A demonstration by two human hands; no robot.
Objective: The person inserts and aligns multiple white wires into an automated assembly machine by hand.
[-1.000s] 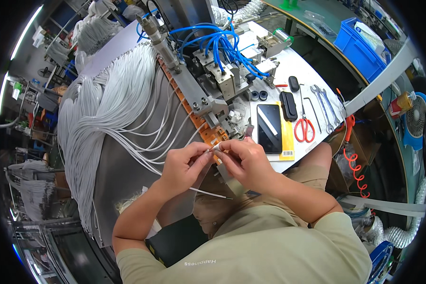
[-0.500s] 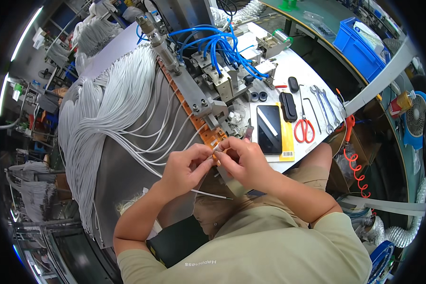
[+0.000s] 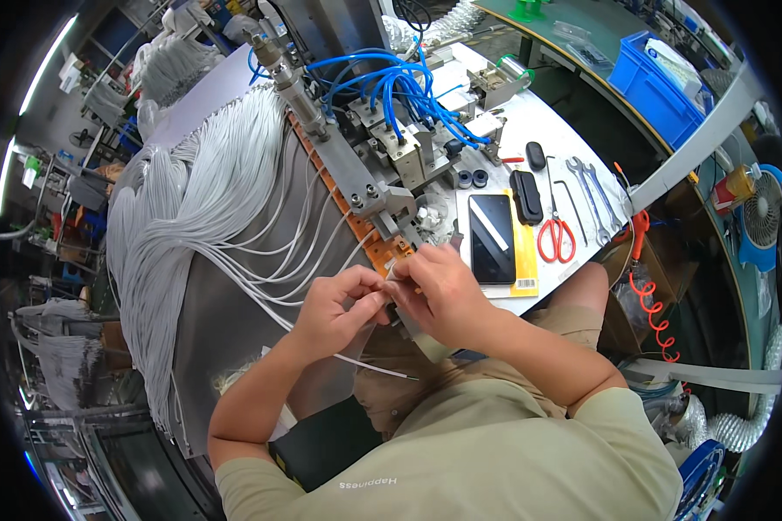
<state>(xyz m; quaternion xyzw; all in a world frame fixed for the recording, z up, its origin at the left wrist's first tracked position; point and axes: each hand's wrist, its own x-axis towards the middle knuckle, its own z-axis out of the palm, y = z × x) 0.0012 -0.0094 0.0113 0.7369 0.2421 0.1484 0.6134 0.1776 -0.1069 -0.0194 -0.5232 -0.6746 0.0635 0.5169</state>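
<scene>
My left hand [image 3: 341, 314] and my right hand [image 3: 443, 293] meet fingertip to fingertip at the near end of an orange rail [image 3: 380, 250]. Both are closed in a pinch, and the small piece between the fingertips is mostly hidden. A white cable [image 3: 375, 366] runs out beneath my left hand, its free end pointing right above my lap. More white cables [image 3: 256, 276] fan from the large bundle [image 3: 204, 178] on the left, several of them reaching the rail. Directly beyond my fingers stands the metal head of a machine [image 3: 382, 208].
Blue air tubes [image 3: 391, 82] loop over the machine. On the white tabletop [image 3: 513, 130] right of it lie a phone [image 3: 493, 234], a black case [image 3: 526, 197], red-handled scissors [image 3: 556, 239] and wrenches [image 3: 589, 195]. A red coiled hose [image 3: 654, 313] hangs at the right.
Both hands have shifted slightly left, and my right fingers have closed in further over the pinched piece. The loose cable end has dropped a little lower.
</scene>
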